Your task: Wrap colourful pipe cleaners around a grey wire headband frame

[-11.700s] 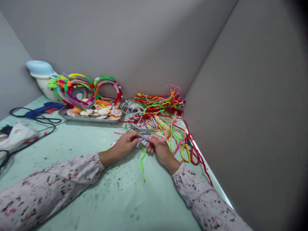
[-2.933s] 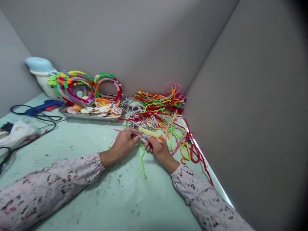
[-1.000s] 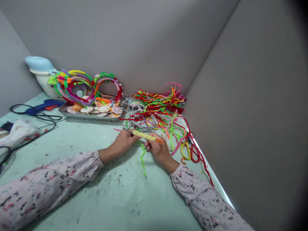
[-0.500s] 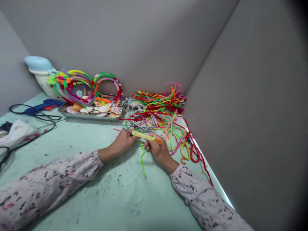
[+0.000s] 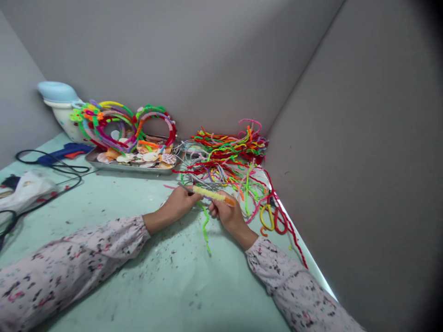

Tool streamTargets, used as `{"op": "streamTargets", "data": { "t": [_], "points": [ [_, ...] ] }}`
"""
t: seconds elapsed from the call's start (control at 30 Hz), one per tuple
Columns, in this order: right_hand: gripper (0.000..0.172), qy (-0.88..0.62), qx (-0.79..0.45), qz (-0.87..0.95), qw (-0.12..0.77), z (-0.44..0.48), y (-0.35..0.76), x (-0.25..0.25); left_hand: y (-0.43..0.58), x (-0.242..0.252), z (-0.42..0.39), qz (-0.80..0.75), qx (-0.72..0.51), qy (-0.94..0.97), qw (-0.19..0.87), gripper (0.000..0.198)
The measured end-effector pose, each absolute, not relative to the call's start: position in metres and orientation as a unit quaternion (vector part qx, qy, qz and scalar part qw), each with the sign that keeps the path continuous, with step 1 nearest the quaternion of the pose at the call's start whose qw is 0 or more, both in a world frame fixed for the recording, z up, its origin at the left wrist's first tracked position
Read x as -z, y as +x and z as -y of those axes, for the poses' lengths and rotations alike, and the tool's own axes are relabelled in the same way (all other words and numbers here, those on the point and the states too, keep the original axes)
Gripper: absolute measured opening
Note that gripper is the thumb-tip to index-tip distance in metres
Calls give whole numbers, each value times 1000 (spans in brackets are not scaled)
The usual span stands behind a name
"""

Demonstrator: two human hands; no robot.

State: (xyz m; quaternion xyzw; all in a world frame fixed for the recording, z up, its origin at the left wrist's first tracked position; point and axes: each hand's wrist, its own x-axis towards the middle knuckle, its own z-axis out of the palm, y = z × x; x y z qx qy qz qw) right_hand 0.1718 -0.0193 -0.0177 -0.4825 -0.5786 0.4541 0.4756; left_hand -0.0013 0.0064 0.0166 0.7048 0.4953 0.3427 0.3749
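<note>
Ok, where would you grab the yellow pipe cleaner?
Take the yellow pipe cleaner at its middle, coming from above. It lies nearly level between the left hand and right hand, so its top side shows free there. The orange tip looks too short for a good hold.

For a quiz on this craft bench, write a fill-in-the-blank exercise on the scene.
1. The pipe cleaner between the left hand and right hand is mostly ____.
2. Its end by the right hand is ____.
3. The shells lie on a metal ____.
4. The glue gun has a ____ body.

Missing words: yellow; orange; tray; blue.
</note>
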Motion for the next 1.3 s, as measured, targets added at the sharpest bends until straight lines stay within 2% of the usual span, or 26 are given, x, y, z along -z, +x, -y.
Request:
{"op": "streamTargets", "data": {
  "t": [0.6,1.0,1.3],
  "points": [
    [18,-481,-460,574,477,22,170,15,-2,-19,-5,-490,-324,692,419,22],
    [19,-474,-469,571,479,22,169,18,0,-17,-6,-498,-331,689,408,19],
    [16,-475,-467,574,477,22,170,14,0,-20,-7,-493,-332,675,438,17]
  ]
}}
